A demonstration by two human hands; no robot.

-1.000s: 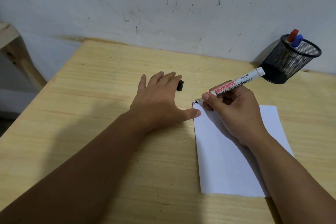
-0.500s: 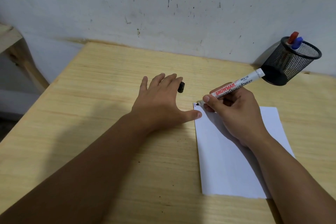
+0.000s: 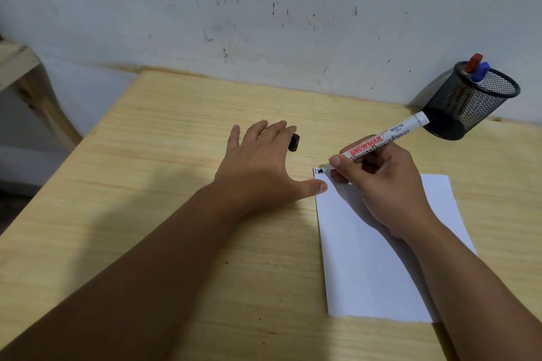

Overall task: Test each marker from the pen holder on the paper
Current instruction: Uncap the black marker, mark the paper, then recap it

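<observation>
My right hand [image 3: 381, 184] grips a white board marker [image 3: 387, 135] with its black tip touching the top left corner of the white paper [image 3: 360, 258]. Short coloured marks show at that corner. My left hand [image 3: 261, 170] lies flat on the wooden table [image 3: 146, 184], fingers spread, thumb touching the paper's left edge. The marker's black cap [image 3: 294, 142] lies on the table just beyond my left fingertips. A black mesh pen holder [image 3: 469, 102] stands at the back right with a red-capped marker [image 3: 473, 63] and a blue-capped marker [image 3: 481, 72] in it.
A grey-white wall [image 3: 264, 9] runs right behind the table's far edge. A wooden frame [image 3: 26, 73] stands off the table's left side. The table's left edge drops off at the far left.
The marker tip has shifted slightly along the paper's top left corner. My left hand has stayed flat in place.
</observation>
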